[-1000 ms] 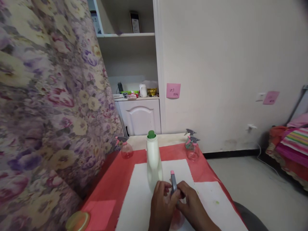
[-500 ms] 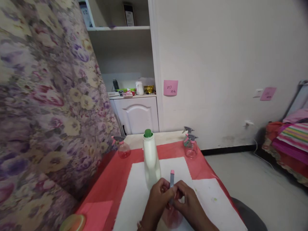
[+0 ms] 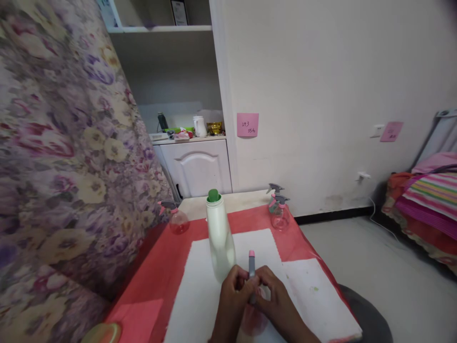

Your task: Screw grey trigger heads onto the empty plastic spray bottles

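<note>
A small clear spray bottle (image 3: 254,323) with a pinkish tint stands at the near part of the table, partly hidden by my hands. Its grey spray head (image 3: 252,265) ends in a pink nozzle tip that points away from me. My left hand (image 3: 233,294) closes on the spray head from the left, fingers curled. From the right, my right hand (image 3: 274,296) grips the same head, fingers bent and thumb against it. Just beyond my left hand, a tall pale-green plastic bottle (image 3: 218,238) stands upright with a green piece (image 3: 213,195) in its mouth.
At the table's far left is another spray bottle (image 3: 178,221); two more, one a clear spray bottle (image 3: 280,218), stand far right. White sheets (image 3: 194,286) cover part of the red tabletop (image 3: 143,276). A round lid-like object (image 3: 102,332) lies near left. A dark stool (image 3: 367,314) stands at right.
The camera view has shifted slightly, moving the scene a little left and up in the picture. Both hands remain on the spray head, with only slight finger movement.
</note>
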{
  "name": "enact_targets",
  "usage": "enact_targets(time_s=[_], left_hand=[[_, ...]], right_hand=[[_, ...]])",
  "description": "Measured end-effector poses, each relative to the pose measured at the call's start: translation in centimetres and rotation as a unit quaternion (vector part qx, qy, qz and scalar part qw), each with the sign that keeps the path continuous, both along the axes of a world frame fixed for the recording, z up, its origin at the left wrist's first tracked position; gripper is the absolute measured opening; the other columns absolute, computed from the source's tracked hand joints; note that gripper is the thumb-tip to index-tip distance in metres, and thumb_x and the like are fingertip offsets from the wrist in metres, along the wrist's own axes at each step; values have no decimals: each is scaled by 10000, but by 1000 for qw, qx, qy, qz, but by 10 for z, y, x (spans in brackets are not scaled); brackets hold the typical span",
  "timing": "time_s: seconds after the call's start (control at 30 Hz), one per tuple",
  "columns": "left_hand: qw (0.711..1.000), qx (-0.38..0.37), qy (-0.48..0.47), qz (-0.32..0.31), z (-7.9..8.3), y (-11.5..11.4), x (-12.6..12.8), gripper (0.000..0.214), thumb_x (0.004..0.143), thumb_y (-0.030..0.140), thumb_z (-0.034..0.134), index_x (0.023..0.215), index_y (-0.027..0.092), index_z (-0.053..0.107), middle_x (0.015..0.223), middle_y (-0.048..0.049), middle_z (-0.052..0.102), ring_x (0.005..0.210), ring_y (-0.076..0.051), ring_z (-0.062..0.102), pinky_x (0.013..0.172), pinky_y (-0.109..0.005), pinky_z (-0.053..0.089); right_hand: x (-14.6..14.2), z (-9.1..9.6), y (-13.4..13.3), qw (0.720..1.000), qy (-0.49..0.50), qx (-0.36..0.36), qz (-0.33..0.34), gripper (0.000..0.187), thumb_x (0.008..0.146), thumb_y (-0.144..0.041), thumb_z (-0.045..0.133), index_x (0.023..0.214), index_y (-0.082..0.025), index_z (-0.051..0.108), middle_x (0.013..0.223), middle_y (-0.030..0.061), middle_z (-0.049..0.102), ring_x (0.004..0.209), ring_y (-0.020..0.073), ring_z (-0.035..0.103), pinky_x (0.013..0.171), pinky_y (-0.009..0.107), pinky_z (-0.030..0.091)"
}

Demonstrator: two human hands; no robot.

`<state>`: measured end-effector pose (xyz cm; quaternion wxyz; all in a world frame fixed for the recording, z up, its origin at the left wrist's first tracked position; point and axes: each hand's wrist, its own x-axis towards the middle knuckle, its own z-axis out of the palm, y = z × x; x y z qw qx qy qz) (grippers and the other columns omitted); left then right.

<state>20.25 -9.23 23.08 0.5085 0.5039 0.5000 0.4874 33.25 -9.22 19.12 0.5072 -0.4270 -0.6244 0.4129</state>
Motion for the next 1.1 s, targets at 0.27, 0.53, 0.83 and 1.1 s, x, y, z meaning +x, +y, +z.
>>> enact_targets(time_s=[0.27, 0.53, 0.83, 1.1], left_hand=[[999, 0, -3, 47, -3, -4, 3, 363, 671, 475, 737, 647, 217, 482, 596, 83, 419, 600, -114, 402, 566, -234, 354], [997, -4, -58, 52, -8, -13, 4, 363, 705, 502, 741, 675, 208, 531, 610, 63, 475, 627, -129, 429, 592, -246, 393], [996, 13, -74, 47, -14, -9, 4, 379, 664, 519, 762, 684, 210, 544, 592, 66, 480, 599, -127, 435, 564, -241, 389], [996, 14, -70, 56, -22, -5, 6, 381, 692, 521, 751, 695, 212, 527, 620, 67, 472, 612, -126, 461, 583, -242, 402]], right_hand=[[-13, -7, -4, 993, -44, 10, -105, 192, 858, -393, 580, 791, -223, 519, 811, 7, 551, 786, 204, 559, 727, 323, 444], [-8, 6, -9, 999, 40, 21, 1, 296, 894, -501, 548, 846, -212, 592, 889, 43, 607, 875, 226, 597, 799, 343, 473], [-10, 5, -7, 999, 33, 7, 1, 245, 884, -454, 577, 874, -209, 583, 888, 23, 601, 872, 218, 594, 788, 325, 466], [-13, -1, -2, 996, -2, -9, -84, 133, 793, -311, 628, 828, -213, 544, 801, -1, 569, 802, 218, 589, 736, 322, 466]])
